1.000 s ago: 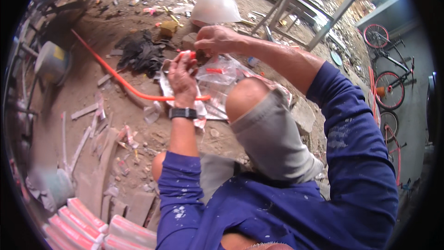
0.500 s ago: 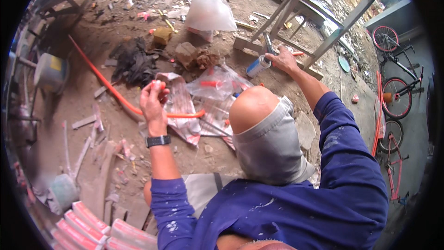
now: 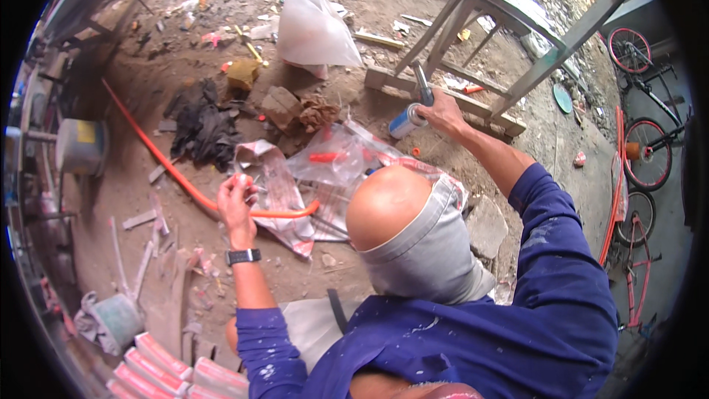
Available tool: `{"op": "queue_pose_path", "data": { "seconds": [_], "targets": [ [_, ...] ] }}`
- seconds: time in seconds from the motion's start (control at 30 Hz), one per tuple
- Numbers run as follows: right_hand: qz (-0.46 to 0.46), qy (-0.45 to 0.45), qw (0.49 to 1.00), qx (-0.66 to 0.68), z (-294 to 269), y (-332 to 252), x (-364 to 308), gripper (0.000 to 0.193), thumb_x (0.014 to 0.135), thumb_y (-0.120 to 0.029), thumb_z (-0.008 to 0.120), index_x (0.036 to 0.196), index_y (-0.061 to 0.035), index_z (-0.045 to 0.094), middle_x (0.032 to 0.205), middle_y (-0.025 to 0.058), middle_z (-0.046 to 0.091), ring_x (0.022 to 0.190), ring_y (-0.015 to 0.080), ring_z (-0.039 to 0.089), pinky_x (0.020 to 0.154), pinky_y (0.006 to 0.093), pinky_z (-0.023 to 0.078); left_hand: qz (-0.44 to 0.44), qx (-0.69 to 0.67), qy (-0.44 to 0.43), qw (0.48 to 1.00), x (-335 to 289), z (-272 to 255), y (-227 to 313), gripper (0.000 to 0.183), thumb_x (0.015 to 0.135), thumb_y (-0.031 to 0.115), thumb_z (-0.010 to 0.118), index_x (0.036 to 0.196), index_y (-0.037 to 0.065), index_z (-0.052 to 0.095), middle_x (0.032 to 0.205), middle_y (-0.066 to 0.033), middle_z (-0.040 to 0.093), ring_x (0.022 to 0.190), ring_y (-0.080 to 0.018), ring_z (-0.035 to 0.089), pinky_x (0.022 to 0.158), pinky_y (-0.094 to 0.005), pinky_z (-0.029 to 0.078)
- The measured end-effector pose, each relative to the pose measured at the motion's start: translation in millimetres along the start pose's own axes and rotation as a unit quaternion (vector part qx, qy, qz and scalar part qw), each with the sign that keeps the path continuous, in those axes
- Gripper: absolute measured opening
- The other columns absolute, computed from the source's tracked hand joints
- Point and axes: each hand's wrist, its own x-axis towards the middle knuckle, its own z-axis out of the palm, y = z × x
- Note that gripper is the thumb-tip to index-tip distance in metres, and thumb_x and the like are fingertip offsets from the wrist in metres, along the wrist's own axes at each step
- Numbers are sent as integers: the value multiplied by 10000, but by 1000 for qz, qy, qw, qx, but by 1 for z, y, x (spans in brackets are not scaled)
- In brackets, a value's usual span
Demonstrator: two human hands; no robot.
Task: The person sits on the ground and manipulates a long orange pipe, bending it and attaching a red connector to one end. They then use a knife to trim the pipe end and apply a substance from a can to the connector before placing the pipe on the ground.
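Observation:
My right hand [image 3: 443, 112] is closed round a gas torch with a blue-and-white canister [image 3: 406, 121] and a dark metal nozzle. It is held out low over the ground beside a wooden frame. My left hand [image 3: 236, 201], a watch on its wrist, has its fingers curled together, with something small and pale at the fingertips. A long orange pipe [image 3: 174, 171] passes under this hand and bends toward my knee; whether they touch I cannot tell. Beyond it lie a crumpled printed sack [image 3: 262, 159] and a clear plastic bag [image 3: 325, 155] with orange pieces inside.
A wooden frame [image 3: 450, 81] leans at the far right, near a white plastic bag [image 3: 310, 29]. Dark cloth [image 3: 207, 125] and broken bricks [image 3: 281, 107] lie ahead. Buckets [image 3: 81, 145] stand at left, red-and-white packs [image 3: 155, 362] at lower left, and bicycles [image 3: 650, 154] at right.
My view has shifted slightly. My left hand has lowered a little toward me, its fingers still curled. The torch in my right hand has tilted slightly.

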Motion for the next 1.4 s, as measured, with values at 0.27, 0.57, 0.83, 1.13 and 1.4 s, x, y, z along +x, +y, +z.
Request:
{"op": "queue_pose_path", "data": {
  "seconds": [0.27, 0.57, 0.83, 1.13, 1.4],
  "targets": [
    [-101, -25, 994, 26, -23, -15, 5, 339, 772, -247, 687, 978, 14, 621, 841, 210, 680, 774, 288, 680, 705, 423, 539, -10, 78, -14, 997, 0, -14, -15, 275, 938, 231, 699, 1123, 69, 574, 940, -31, 676, 770, -130, 650, 635, -267, 503],
    [-145, -102, 984, 36, -114, -122, 76, 240, 833, -194, 657, 951, 14, 635, 816, 112, 628, 699, 182, 613, 555, 316, 536, -32, 107, 21, 993, -22, -15, -11, 265, 932, 241, 705, 1099, 71, 589, 914, -21, 680, 731, -114, 651, 625, -255, 503],
    [-177, 29, 981, -81, -94, -147, 239, 344, 780, -277, 653, 936, 24, 713, 915, 212, 710, 830, 298, 704, 714, 406, 566, -44, 123, 62, 989, -64, -13, 3, 238, 935, 231, 690, 1091, 75, 605, 918, -13, 672, 738, -110, 649, 623, -235, 497],
    [-91, 114, 982, -118, -42, -130, 360, 358, 816, -263, 648, 1089, -31, 663, 1065, 239, 696, 1015, 354, 687, 869, 438, 550, -101, 105, 177, 973, -128, -32, 3, 179, 929, 162, 681, 1072, 80, 609, 896, -28, 668, 735, -126, 643, 611, -240, 499],
    [-111, 110, 979, -130, -29, -118, 394, 385, 793, -236, 654, 1102, -6, 665, 1099, 263, 686, 1026, 387, 678, 892, 462, 542, -106, 71, 199, 972, -138, -12, 10, 193, 923, 157, 691, 1081, 89, 606, 896, -35, 672, 729, -138, 648, 623, -252, 514]
  ]
}}
